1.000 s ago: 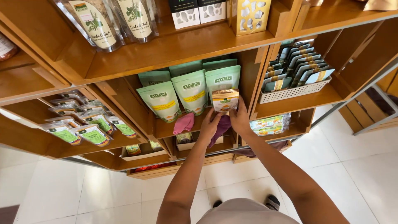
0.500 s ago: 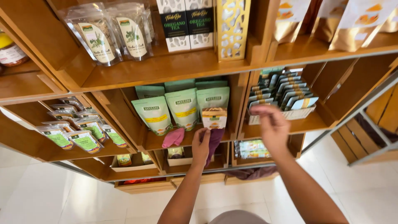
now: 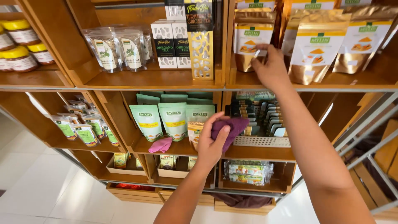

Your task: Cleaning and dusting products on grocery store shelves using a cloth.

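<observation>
**Inspector:** As seen from the head camera, the left hand (image 3: 211, 143) is closed round two things: a purple cloth (image 3: 230, 128) and a small packet (image 3: 195, 130), both held in front of the middle shelf (image 3: 182, 149).

**Clerk:** And the right?

**Inspector:** The right hand (image 3: 271, 66) is up at the top shelf (image 3: 306, 86), fingers curled on the edge of a gold pouch (image 3: 251, 45). Whether it grips or only touches, I cannot tell.

**Clerk:** Counts?

**Inspector:** Four gold pouches in the front row. Three green pouches (image 3: 173, 120) in front below, more behind. One pink cloth (image 3: 161, 145) lying beside them. Two white tea boxes (image 3: 172, 43), one tall dark box (image 3: 200, 39). Three yellow-lidded jars (image 3: 18, 52) at far left.
</observation>
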